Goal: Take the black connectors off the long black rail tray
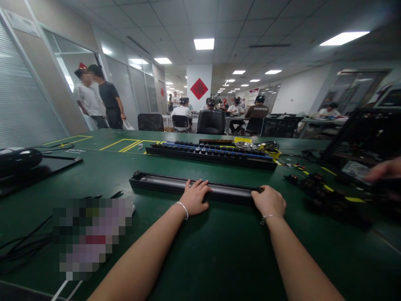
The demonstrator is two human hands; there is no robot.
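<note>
A long, narrow black housing (163, 184) with a channel along its top lies crosswise on the green table in front of me. My left hand (194, 198) rests on its middle, fingers spread over the near edge and into the channel. At the right end, my right hand (270, 201) is closed around the housing, with the thumb on the near side and the fingertips partly hidden. Behind it sits a second long black housing (200, 155), filled with a row of small black parts and a blue strip.
Dark parts (322, 188) lie in a heap to the right, near another person's hand (384, 169). A blurred-out pouch-like object (97, 234) and black cables (28, 242) are at left. A metal dish (246, 145) and yellow tray (242, 140) stand behind the second housing.
</note>
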